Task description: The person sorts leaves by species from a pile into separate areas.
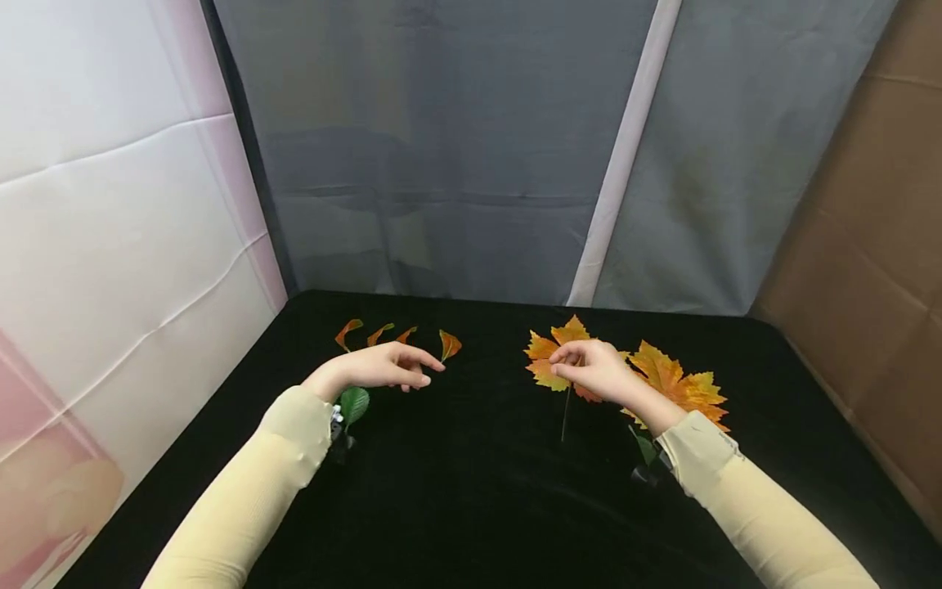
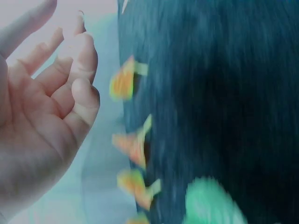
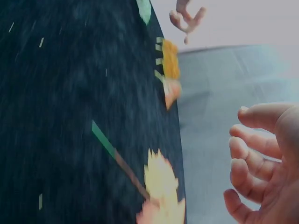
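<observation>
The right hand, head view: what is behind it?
Behind the right hand, one leaf and its stem partly show; another leaf, behind the wrist. Covered parts cannot be seen.

We are looking at a black table whose far corners are rounding off, and toward its far left four small orange leaves are lying in a row, their short pale stems pointing to the near side. Toward the far right we are seeing a yellow-orange maple leaf, its thin stem running nearward, while a second maple leaf is spreading just to its right. Nearer than these, a green leaf is showing at left and another green leaf at right, both partly hidden.
</observation>
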Demonstrator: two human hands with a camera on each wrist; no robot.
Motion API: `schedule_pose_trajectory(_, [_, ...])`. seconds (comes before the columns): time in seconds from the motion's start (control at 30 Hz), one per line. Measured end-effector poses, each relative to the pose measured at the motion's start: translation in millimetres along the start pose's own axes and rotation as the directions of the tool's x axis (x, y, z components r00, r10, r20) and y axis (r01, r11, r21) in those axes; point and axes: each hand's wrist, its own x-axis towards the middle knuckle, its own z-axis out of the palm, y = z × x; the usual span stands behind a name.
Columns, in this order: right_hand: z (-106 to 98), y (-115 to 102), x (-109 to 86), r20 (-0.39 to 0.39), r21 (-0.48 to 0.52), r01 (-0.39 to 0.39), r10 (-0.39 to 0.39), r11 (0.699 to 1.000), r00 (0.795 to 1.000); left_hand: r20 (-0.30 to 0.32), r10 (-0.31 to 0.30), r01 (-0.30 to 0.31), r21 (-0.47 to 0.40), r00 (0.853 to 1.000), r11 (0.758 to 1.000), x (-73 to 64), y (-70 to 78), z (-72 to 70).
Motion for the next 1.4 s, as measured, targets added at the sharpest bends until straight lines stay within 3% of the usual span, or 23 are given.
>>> schedule_pose_trajectory(0.2, [-18,36,3.4,-0.007,-0.066,0.036,-0.036,0.997,0.999,0.044,0.115,-0.117,0.036,0.992,0.993,32.2,16.6,29.2])
schedule_pose_trajectory(0.33, [-24,62,5.7,-0.016,-0.109,0.019,-0.021,0.994,1.000,0.079,0.205,-0.210,0.061,0.976,0.976,50.6,29.1,50.8])
schedule_pose_trajectory(0.5, [-28,77,8.7,-0.039,-0.135,0.000,-0.005,0.991,0.999,0.091,0.296,-0.306,0.133,0.951,0.943,71.6,52.2,76.5])
schedule_pose_trajectory(0.6, [-27,80,12.0,-0.043,-0.152,0.009,-0.016,0.988,0.999,0.100,0.348,-0.362,0.219,0.932,0.906,86.6,66.4,92.3])
schedule_pose_trajectory(0.8, [-22,89,18.0,0.000,-0.202,0.029,-0.030,0.979,1.000,0.181,0.443,-0.479,0.334,0.878,0.812,119.7,90.1,123.7])
schedule_pose_trajectory(0.97, [-19,93,21.2,0.070,-0.283,0.077,-0.060,0.956,0.996,0.246,0.478,-0.537,0.430,0.843,0.726,145.5,112.3,144.8])
schedule_pose_trajectory(1.03, [-19,93,23.0,0.094,-0.310,0.111,-0.086,0.944,0.992,0.258,0.470,-0.535,0.471,0.844,0.701,154.9,120.3,150.8])
schedule_pose_trajectory(1.17, [-17,92,26.2,0.133,-0.303,0.153,-0.118,0.940,0.984,0.263,0.430,-0.503,0.508,0.864,0.700,170.2,130.8,161.4])
schedule_pose_trajectory(1.27, [-14,92,27.7,0.161,-0.291,0.172,-0.129,0.941,0.979,0.266,0.403,-0.482,0.534,0.875,0.694,178.9,132.6,168.5])
schedule_pose_trajectory(1.4, [-11,92,28.6,0.177,-0.277,0.162,-0.116,0.947,0.977,0.261,0.380,-0.459,0.584,0.887,0.670,187.3,129.4,175.7])
